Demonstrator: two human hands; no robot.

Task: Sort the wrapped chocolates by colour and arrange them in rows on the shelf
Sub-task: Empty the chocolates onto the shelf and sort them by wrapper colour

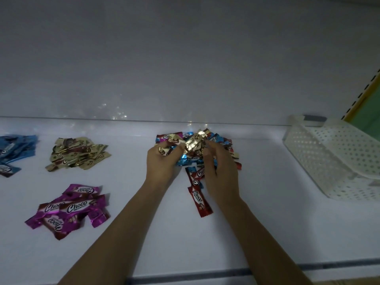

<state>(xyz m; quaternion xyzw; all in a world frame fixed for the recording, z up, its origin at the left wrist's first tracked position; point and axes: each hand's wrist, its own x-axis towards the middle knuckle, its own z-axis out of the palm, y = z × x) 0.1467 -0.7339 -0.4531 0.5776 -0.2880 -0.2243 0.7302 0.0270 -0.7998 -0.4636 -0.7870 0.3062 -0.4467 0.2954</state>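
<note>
The white shelf (246, 233) was dimly lit. Three sorted piles lay toward its left edge: blue pile (16, 151), cut off, gold pile (78, 155) and purple pile (70, 208). One mixed pile (218, 139) sat near the back edge, piece counts unclear. Over it, the left hand (162, 161) gripped gold chocolates (163, 151) and the right hand (220, 171) pinched one gold chocolate (194, 141). One basket (329, 157) lay tipped at the right edge.

Blue pile (18, 149) cut at left edge, basket (329, 155) at right, mixed pile (221, 139) behind left hand (164, 161), right hand (221, 173)
</note>
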